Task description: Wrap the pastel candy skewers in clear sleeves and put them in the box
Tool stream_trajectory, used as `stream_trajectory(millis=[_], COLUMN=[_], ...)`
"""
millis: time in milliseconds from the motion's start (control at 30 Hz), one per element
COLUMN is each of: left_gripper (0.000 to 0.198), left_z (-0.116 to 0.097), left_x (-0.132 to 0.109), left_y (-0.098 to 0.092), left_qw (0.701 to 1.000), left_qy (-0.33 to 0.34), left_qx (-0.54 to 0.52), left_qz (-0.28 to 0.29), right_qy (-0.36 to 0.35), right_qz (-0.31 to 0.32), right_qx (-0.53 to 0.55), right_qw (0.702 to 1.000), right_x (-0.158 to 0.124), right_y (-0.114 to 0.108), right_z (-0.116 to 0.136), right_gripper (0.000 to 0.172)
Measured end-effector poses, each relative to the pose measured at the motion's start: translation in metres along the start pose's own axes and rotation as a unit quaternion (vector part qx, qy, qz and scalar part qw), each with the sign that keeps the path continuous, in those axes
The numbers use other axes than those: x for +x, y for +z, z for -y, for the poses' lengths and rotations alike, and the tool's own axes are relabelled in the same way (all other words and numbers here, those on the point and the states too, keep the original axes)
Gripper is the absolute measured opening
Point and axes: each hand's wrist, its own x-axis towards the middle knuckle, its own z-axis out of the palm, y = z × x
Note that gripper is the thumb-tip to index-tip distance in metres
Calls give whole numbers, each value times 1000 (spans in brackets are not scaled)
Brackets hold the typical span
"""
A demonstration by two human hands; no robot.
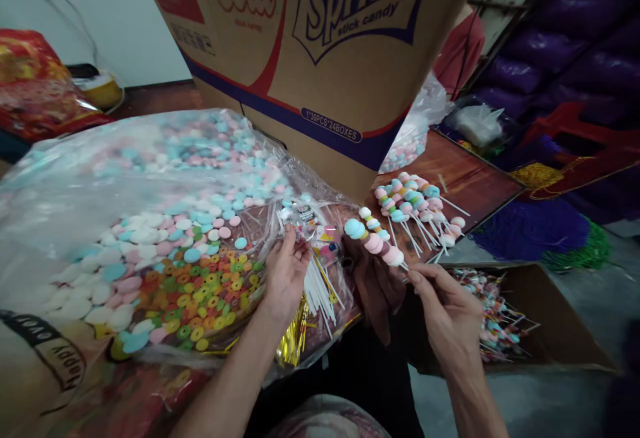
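My right hand (445, 305) pinches the white stick of a marshmallow skewer (375, 243) threaded with blue, pink and white pieces and darker bits between. Just behind it is a second, smaller-looking marshmallow skewer (374, 223); whether I hold that one too, I cannot tell. My left hand (287, 268) has its fingers closed at the clear printed plastic wrappers (305, 215), seemingly on the edge of one. Below those fingers lie loose white sticks (317, 291) and gold twist ties (295, 338). Gummy rings (210, 298) and loose marshmallows (125, 278) spread to the left.
A tall cardboard carton (300, 71) stands behind the wrappers. Finished-looking skewers (413, 201) are piled on the table at right. An open box (560, 331) below holds many wrapped skewers. A large clear plastic bag (100, 151) covers the left. Someone's red sleeve (460, 45) shows behind the carton.
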Motion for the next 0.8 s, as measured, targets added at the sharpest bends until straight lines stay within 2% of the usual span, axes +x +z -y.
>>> stream_trajectory(millis=[200,500,633,800], left_gripper=[28,38,38,40], left_z=[1,0,-1,0], left_x=[4,7,7,4], left_y=[-4,-6,-6,-5], left_qw=[1000,996,992,990], left_qy=[2,30,59,83], left_qx=[9,51,73,88], left_qz=[25,74,83,73], right_qy=[-77,-134,-199,-280], right_qz=[31,39,43,24], right_qx=[-24,-116,-162,-243], right_qw=[996,983,965,928], right_x=[-1,6,10,10], right_y=[-2,-12,-17,-21], right_z=[5,5,5,10], right_gripper=[9,10,9,8])
